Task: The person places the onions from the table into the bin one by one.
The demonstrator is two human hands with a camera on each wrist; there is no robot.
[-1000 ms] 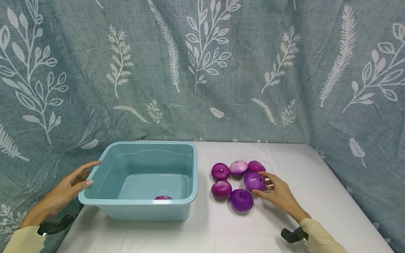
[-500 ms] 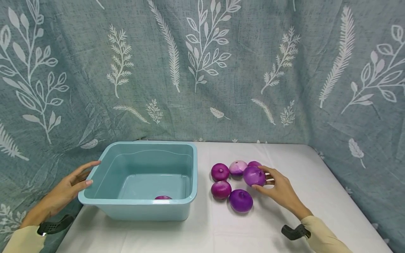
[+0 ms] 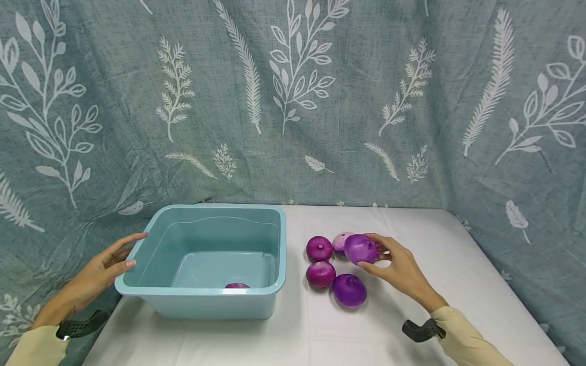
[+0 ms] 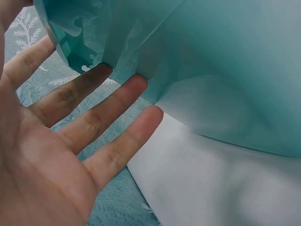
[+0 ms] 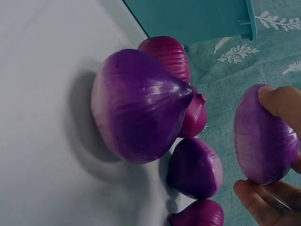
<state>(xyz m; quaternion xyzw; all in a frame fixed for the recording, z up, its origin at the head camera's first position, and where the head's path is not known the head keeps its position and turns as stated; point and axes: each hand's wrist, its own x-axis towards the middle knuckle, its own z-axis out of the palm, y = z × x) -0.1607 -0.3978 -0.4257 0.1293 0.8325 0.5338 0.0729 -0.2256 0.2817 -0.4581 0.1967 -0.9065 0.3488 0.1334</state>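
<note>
Pinching a round purple onion [image 3: 359,249], the right hand [image 3: 399,265] could lose it through smoothness; straight-fingered left hand [image 3: 95,273] touches teal plastic tub [image 3: 206,306].

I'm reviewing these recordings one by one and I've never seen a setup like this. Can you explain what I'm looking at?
There is no machine here: a person works with two bare hands. The wide picture comes from a camera worn on the head, looking forward and down. The two close-ups come from cameras on the wrists, each facing that hand's work.

On the white-covered table stands a light-blue plastic tub; one red onion shows inside it. The left hand touches the tub's rim. The right hand holds a purple onion above the table. Five more onions lie in a group there, one of them visible only from the right wrist. Behind everything hangs a leaf-patterned cloth.
</note>
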